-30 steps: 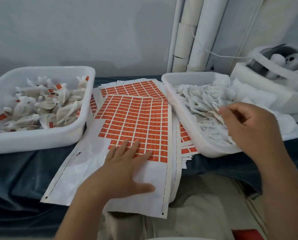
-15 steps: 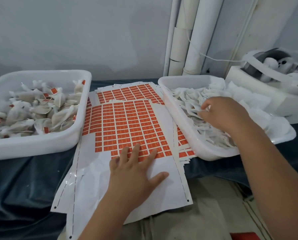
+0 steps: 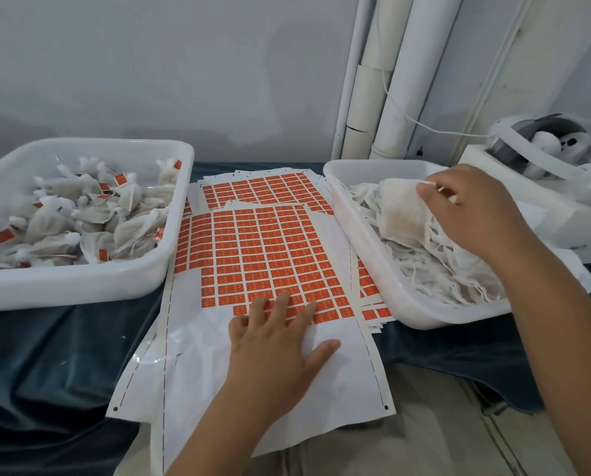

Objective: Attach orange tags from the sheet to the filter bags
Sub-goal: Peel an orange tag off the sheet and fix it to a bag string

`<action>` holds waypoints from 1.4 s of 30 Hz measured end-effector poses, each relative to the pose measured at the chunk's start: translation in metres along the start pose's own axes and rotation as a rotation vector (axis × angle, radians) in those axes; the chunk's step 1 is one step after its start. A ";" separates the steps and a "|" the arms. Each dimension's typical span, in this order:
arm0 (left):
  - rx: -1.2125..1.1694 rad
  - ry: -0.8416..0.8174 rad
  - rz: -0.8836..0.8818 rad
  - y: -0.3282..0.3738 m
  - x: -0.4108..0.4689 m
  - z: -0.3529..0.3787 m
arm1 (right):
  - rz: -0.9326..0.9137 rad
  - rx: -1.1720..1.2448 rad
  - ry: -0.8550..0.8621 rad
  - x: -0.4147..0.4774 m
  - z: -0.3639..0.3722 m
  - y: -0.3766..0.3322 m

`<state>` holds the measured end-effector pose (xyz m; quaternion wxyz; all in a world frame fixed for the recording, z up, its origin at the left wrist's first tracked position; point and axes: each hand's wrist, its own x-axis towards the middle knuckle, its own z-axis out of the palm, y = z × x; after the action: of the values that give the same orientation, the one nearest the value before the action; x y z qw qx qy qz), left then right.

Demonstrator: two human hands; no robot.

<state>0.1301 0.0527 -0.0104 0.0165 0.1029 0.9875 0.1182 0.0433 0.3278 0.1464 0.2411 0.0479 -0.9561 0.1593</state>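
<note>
The left hand (image 3: 280, 341) lies flat, fingers straight, on the tag sheet (image 3: 263, 255) at the surface's front edge. The right hand (image 3: 476, 211) pinches a filter bag (image 3: 404, 214) above the right tray (image 3: 383, 290), towards its far end.

place: small packing wkshop, prob. | evid: white tubs (image 3: 81, 286) of filter bags (image 3: 81, 214), tag sheets (image 3: 263, 252), wall pipes (image 3: 407, 80)
</note>
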 end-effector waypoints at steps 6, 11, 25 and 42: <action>-0.339 0.120 -0.091 0.010 -0.004 -0.028 | -0.001 0.265 0.094 -0.043 -0.018 -0.049; -0.757 0.295 -0.025 0.023 -0.018 -0.051 | 0.019 0.455 -0.028 -0.081 0.012 -0.090; -1.253 0.274 -0.025 0.012 -0.016 -0.065 | 0.080 0.811 -0.277 -0.111 0.065 -0.110; -1.326 0.269 -0.092 0.006 -0.018 -0.072 | -0.127 0.546 -0.254 -0.110 0.066 -0.100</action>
<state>0.1450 0.0383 0.0609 -0.0419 0.0131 0.7031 0.7097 0.1272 0.2138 0.0672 0.1072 0.1902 -0.8956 0.3876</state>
